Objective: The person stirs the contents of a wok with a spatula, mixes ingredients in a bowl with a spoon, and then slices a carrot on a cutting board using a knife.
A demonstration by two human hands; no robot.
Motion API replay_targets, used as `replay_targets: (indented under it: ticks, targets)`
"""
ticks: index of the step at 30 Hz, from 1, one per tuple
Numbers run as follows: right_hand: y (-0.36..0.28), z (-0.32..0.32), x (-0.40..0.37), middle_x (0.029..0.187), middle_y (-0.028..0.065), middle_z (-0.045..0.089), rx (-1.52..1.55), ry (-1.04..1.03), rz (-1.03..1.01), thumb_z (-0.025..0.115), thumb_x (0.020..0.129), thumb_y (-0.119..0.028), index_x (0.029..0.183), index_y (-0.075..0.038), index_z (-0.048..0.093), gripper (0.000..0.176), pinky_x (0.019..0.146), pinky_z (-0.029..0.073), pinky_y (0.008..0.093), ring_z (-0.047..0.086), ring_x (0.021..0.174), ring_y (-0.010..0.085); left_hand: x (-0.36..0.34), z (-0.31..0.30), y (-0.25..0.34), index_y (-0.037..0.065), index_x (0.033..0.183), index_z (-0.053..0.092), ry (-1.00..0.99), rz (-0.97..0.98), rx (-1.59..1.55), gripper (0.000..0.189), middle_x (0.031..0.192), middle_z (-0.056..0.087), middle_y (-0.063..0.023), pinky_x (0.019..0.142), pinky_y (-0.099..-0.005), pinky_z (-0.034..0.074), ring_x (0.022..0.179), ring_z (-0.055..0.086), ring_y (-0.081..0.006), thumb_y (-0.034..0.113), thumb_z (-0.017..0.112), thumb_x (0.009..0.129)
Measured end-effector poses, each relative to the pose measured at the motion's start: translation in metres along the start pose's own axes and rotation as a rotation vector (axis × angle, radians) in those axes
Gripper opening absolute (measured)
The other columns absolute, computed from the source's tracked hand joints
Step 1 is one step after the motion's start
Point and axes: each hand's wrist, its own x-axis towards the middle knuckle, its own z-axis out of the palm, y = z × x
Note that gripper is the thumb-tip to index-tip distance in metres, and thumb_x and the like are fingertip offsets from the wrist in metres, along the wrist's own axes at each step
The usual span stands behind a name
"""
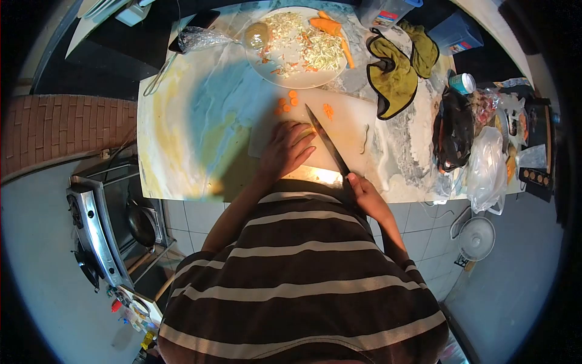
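Your left hand covers nearly all of what it presses on the board; only a pale sliver shows at its fingertips. Your right hand hides the knife handle. Your shirt blocks the board's near edge. What fills the black bag is too small to tell. The top edge cuts off the tub.

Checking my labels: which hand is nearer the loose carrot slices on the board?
Left. The left hand rests just short of the carrot slices; the right hand grips the knife farther back.
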Motion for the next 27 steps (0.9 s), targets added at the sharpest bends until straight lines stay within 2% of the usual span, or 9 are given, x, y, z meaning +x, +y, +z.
replay_targets:
  ticks: [3,5,6,8,12,14,27]
  targets:
    - [-0.009,0.004,-0.006,0.092,0.0262,0.066,-0.045,0.085,-0.043,0.037,0.106,-0.047,0.117,0.002,0.059,0.055,0.088,0.046,0.0399,0.063,0.093,0.0373,-0.004,0.003,-0.003,0.01,0.116,0.068,0.008,0.012,0.004,0.035,0.123,0.059,-0.0043,0.105,-0.0442,0.04,0.117,0.053,-0.0249,0.024,0.073,0.084]
    - [-0.028,0.0,-0.014,0.091,0.0302,0.065,-0.126,0.065,0.047,0.038,0.106,-0.045,0.113,0.001,0.06,0.051,0.082,0.048,0.0452,0.063,0.091,0.0451,-0.004,0.004,-0.003,0.007,0.113,0.068,0.024,0.016,-0.032,0.033,0.121,0.06,-0.0041,0.105,-0.0436,0.04,0.116,0.053,-0.0246,0.023,0.073,0.084]
    - [-0.026,0.003,-0.015,0.091,0.0302,0.065,-0.126,0.07,0.046,0.038,0.106,-0.045,0.113,0.001,0.06,0.051,0.082,0.048,0.0452,0.063,0.091,0.0451,-0.003,0.003,-0.003,0.007,0.113,0.068,0.025,0.02,-0.033,0.033,0.121,0.06,-0.0041,0.105,-0.0436,0.04,0.116,0.053,-0.0246,0.023,0.073,0.084]
    - [-0.02,0.009,-0.017,0.089,0.0329,0.063,-0.196,0.167,0.014,0.038,0.106,-0.043,0.112,0.0,0.059,0.048,0.076,0.047,0.0522,0.06,0.089,0.0517,-0.002,0.002,-0.002,0.008,0.113,0.069,0.038,0.027,-0.054,0.035,0.12,0.062,-0.0035,0.101,-0.0417,0.043,0.115,0.055,-0.0234,0.016,0.075,0.08]
    - [-0.027,0.016,-0.021,0.09,0.0339,0.063,-0.207,0.212,0.024,0.039,0.105,-0.041,0.113,0.0,0.058,0.046,0.075,0.045,0.0571,0.06,0.091,0.0533,-0.002,0.002,-0.001,0.007,0.112,0.069,0.03,0.037,-0.051,0.034,0.119,0.063,-0.0032,0.101,-0.0417,0.043,0.115,0.055,-0.0237,0.016,0.075,0.08]
    - [-0.026,0.019,-0.021,0.091,0.0342,0.064,-0.272,0.242,0.02,0.039,0.105,-0.04,0.113,-0.001,0.057,0.044,0.076,0.045,0.0585,0.06,0.091,0.0533,-0.002,0.002,-0.002,0.005,0.111,0.069,0.026,0.053,-0.049,0.033,0.117,0.063,-0.0055,0.104,-0.0428,0.04,0.116,0.052,-0.0246,0.022,0.073,0.083]
    - [-0.03,0.02,-0.017,0.092,0.0338,0.064,-0.332,0.188,0.059,0.04,0.105,-0.039,0.112,-0.001,0.055,0.042,0.076,0.046,0.0606,0.06,0.09,0.0539,-0.001,0.0,-0.002,0.008,0.115,0.069,-0.005,0.031,-0.049,0.035,0.12,0.063,-0.0039,0.106,-0.0406,0.036,0.116,0.052,-0.0235,0.026,0.071,0.086]
